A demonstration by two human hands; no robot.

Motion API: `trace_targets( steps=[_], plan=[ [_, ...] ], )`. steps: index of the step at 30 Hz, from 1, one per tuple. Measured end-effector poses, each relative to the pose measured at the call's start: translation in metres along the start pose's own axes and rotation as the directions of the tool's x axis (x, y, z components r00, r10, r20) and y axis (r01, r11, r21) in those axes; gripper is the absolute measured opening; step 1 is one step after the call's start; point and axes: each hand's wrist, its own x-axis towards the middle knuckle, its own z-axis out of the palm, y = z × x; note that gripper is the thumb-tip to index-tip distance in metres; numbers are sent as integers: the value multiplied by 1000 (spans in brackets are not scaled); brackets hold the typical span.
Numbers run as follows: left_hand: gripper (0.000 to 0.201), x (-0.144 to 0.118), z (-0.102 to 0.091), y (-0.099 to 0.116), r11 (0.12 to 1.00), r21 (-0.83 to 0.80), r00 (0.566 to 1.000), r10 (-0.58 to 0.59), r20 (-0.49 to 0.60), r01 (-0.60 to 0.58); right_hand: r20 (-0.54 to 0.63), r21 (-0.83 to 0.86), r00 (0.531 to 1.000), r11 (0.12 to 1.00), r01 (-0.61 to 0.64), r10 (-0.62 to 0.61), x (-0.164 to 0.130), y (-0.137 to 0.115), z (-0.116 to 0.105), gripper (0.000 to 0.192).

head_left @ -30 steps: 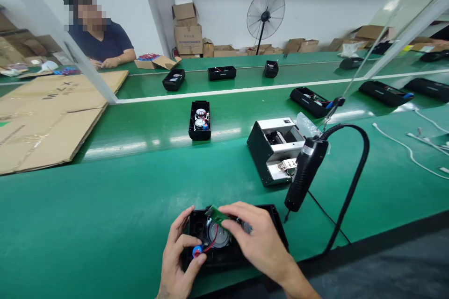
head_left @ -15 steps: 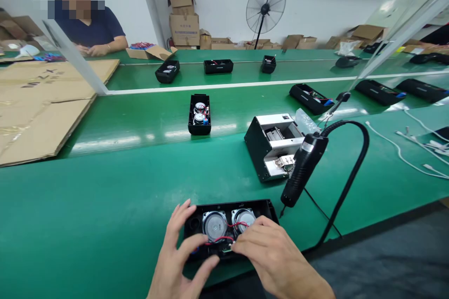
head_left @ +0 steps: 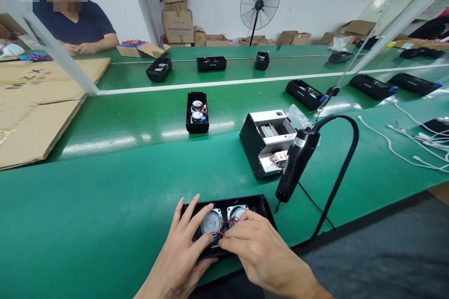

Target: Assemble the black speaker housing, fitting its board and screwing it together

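A black speaker housing (head_left: 264, 210) lies open-side up at the bench's front, with two round speaker drivers (head_left: 212, 222) and thin red wires (head_left: 233, 219) inside. My left hand (head_left: 187, 238) straddles its left end: some fingers spread over the interior, the index finger inside near the left driver, the thumb at the outer front wall. At the middle of the front side, my right hand (head_left: 257, 243) pinches its fingertips on a small wire connector, largely covered by the fingers. The circuit board below is mostly hidden by both hands.
An electric screwdriver (head_left: 294, 163) hangs just right of the housing. Behind it stands a black-and-silver machine (head_left: 268, 142). Another open housing (head_left: 197, 113) lies beyond, and several more line the far strip. White cables (head_left: 421, 142) lie at right, flattened cardboard (head_left: 42, 107) at left. A person (head_left: 75, 23) sits opposite.
My left hand has closed in on the housing, its index finger moving inside and its thumb to the front wall. My right fingertips stay pinched near the board. The view has shifted slightly.
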Motion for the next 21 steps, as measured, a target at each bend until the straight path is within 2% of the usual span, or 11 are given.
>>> trace_targets(
  steps=[3,5,8,12,16,18,20,21],
  plan=[
    [21,0,0,1,997,-60,998,-49,-32,47,-80,5,996,999,50,-49,0,2,5,28],
    [16,-1,1,2,997,-63,998,-48,-34,46,-81,12,996,999,47,-45,1,2,7,26],
    [4,-2,2,1,999,-41,999,-34,-28,33,34,9,999,1000,-3,2,3,1,5,24],
    [3,0,1,0,1000,-14,1000,-2,-10,2,209,3,976,998,-68,66,5,-4,-5,21],
    [10,2,3,-4,1000,12,1000,25,-4,-25,235,23,960,987,-160,150,3,-6,-4,14],
    [15,-1,6,-9,997,40,998,64,-20,-63,203,-63,969,990,-127,138,4,-6,8,16],
    [14,-5,9,-17,988,85,988,138,-62,-133,175,-200,982,979,-42,78,8,-4,23,12],
    [10,-6,11,-21,978,112,979,188,-85,-178,207,-237,977,971,5,46,12,-2,30,11]
  ],
)
